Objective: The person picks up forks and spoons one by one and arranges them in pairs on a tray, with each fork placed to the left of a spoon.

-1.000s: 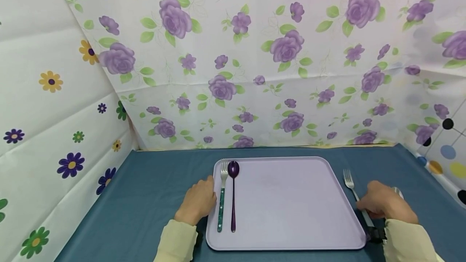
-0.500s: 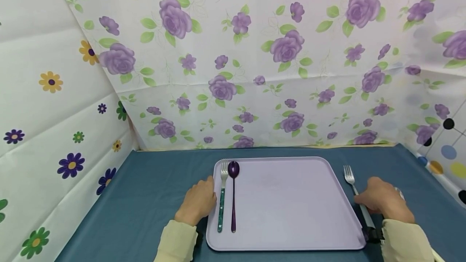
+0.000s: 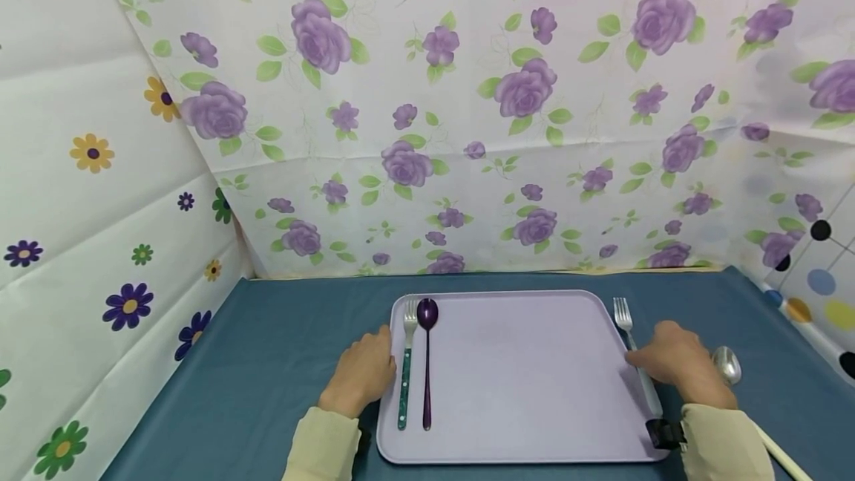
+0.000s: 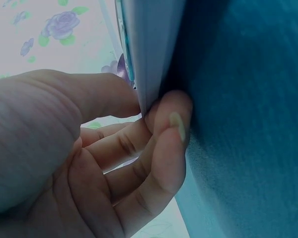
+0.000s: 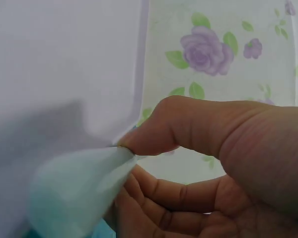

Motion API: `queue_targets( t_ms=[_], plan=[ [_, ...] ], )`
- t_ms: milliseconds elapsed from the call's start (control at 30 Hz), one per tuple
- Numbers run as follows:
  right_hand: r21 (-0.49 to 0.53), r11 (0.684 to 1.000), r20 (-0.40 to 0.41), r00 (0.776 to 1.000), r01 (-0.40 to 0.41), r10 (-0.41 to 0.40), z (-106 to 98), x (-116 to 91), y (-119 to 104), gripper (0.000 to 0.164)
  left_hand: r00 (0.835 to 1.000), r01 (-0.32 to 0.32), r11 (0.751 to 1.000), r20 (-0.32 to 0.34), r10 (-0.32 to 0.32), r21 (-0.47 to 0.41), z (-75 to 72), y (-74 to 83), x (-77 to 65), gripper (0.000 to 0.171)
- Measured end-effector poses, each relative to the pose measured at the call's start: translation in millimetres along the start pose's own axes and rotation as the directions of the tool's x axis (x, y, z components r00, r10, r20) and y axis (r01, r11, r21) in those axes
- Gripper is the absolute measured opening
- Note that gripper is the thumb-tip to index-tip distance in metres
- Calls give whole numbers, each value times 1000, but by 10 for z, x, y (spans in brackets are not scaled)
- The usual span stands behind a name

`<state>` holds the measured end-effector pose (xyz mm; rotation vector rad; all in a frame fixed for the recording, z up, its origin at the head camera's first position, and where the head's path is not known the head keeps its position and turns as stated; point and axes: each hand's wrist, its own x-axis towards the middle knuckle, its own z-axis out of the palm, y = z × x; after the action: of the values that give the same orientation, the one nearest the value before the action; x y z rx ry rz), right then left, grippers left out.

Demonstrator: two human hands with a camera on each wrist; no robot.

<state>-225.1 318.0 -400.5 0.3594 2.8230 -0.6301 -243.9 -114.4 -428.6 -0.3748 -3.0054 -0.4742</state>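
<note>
The left hand (image 3: pixel 361 371) pinches the lilac tray (image 3: pixel 521 377) by its left rim; the right hand (image 3: pixel 680 364) pinches a pale-handled fork (image 3: pixel 648 390) at the tray's right edge; a green-handled fork (image 3: pixel 404 386) and purple spoon (image 3: pixel 427 315) lie on its left side

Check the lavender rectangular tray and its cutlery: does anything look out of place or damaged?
Nothing looks damaged. One mild oddity: the silver metal spoon lies off the tray, on blue cloth, while the green-handled metal fork and glossy purple spoon lie on the tray and the right hand holds the pale-handled metal fork.
</note>
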Motion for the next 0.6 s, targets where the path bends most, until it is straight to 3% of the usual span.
queue_targets(
  t_ms=[300,467,600],
  plan=[
    [40,999,-72,997,0,3,14,-13,-113,57,1000,-10,1000,-7,10,8,-10,-6,7,21],
    [56,998,-73,997,3,1,41,-12,-131,40,1000,-16,1000,-11,16,1,-3,-8,2,20],
    [61,998,-77,997,-5,10,50,-9,-142,38,1000,-18,1000,-13,18,0,1,-8,2,20]
  ],
)
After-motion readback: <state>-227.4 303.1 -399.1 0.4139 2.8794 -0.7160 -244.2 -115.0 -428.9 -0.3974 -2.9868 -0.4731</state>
